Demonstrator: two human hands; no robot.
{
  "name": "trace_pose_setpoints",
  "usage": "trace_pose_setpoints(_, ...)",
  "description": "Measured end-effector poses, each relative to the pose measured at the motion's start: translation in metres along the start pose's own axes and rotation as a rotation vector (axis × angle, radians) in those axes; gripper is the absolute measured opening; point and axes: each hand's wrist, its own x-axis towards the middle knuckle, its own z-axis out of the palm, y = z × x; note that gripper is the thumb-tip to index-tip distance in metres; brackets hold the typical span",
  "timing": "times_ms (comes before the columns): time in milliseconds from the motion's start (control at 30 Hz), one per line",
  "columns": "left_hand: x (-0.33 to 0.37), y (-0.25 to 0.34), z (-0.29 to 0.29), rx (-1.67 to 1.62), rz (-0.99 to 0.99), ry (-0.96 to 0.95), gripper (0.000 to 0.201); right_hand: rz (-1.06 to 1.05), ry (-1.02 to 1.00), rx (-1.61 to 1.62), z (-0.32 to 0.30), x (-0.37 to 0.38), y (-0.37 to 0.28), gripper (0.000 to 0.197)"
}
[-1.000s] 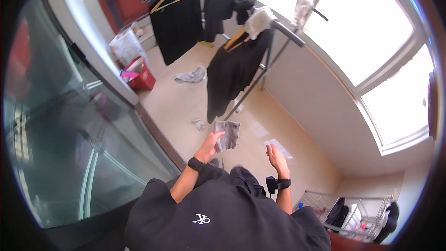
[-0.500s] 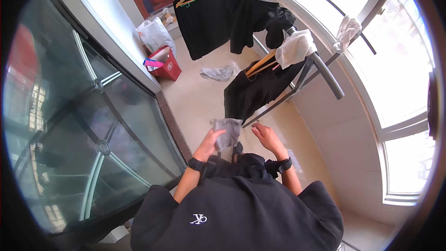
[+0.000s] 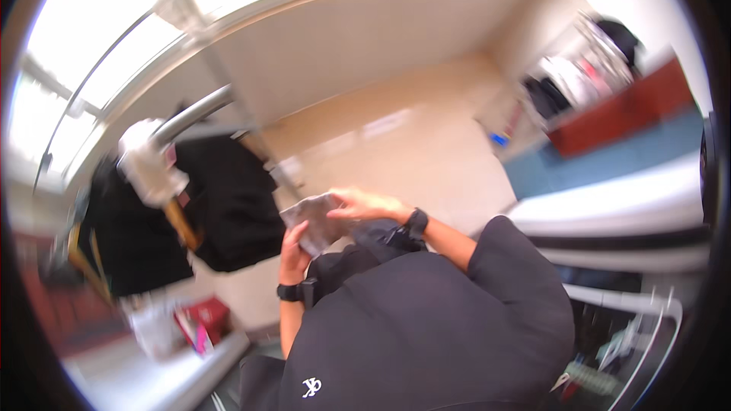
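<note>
A folded grey cloth (image 3: pixel 311 217) is held in front of my body at the middle of the head view. My left hand (image 3: pixel 295 250) grips its near left edge, with the thumb on top. On the opposite side, my right hand (image 3: pixel 364 205) reaches across from the right, and its fingers close on the cloth's upper right edge. Part of the cloth's underside and the fingertips beneath it are hidden. Motion blurs the picture somewhat.
Black garments (image 3: pixel 228 205) hang on a rack to the left, whose grey pole (image 3: pixel 194 113) carries a white cloth (image 3: pixel 148 160). A red bin (image 3: pixel 209 320) and a white bag (image 3: pixel 156 331) stand lower left. At the upper right, a rack holds clothes (image 3: pixel 571 80).
I have turned to the right, so the clothes rack now lies to my left. My right hand, apart from the cloth before, has come onto it; my left hand keeps its hold.
</note>
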Motion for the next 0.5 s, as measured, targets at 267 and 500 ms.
trace_pose_setpoints(267, 0.041, -0.072, 0.052, 0.439, -0.382, -0.561, 0.048, 0.289, 0.83, 0.247, 0.026, -0.18, 0.043, 0.033)
trace_pose_setpoints(500, 0.044, -0.126, 0.072, 0.446, -0.484, -0.562, 0.042, 0.456, 1.272, 0.312, -0.011, -0.307, 0.105, 0.023)
